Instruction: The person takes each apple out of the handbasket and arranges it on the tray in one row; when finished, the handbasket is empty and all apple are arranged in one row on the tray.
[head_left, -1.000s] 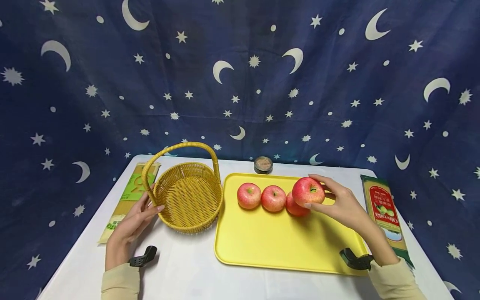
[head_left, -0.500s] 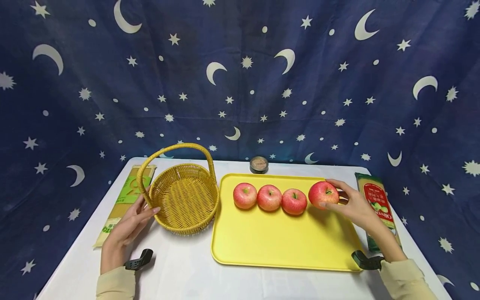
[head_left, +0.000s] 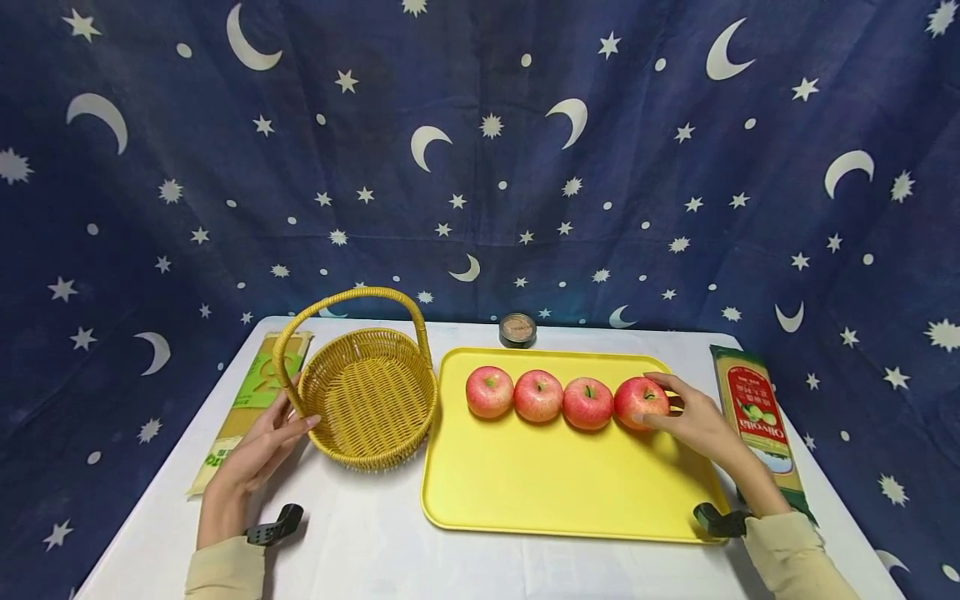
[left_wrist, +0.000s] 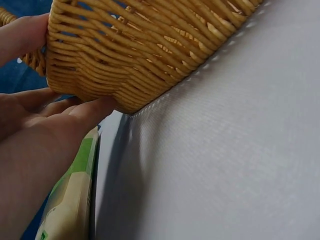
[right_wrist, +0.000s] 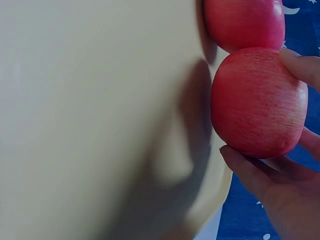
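Observation:
My left hand (head_left: pixel 257 454) grips the left side of an empty wicker basket (head_left: pixel 375 400), thumb over the rim and fingers under the outer wall, as the left wrist view shows. The basket has a tall arched handle and stands on the white table. On the yellow tray (head_left: pixel 555 492), my right hand (head_left: pixel 693 417) holds a red apple (head_left: pixel 641 402) between thumb and fingers. It sits at the right end of a row, right beside another apple (head_left: pixel 588 403). Two more apples, a middle one (head_left: pixel 537 396) and a leftmost one (head_left: pixel 490 392), continue the row.
A green and tan packet (head_left: pixel 255 400) lies left of the basket, partly behind my left hand. Another packet (head_left: pixel 761 417), with a red label, lies right of the tray. A small round dark container (head_left: pixel 517 331) stands behind the tray. A starry blue cloth (head_left: pixel 480 167) hangs at the back.
My right hand has carried the apple rightward from over the third apple, then down to the row's right end. The left hand stays on the basket; the head view has shifted slightly.

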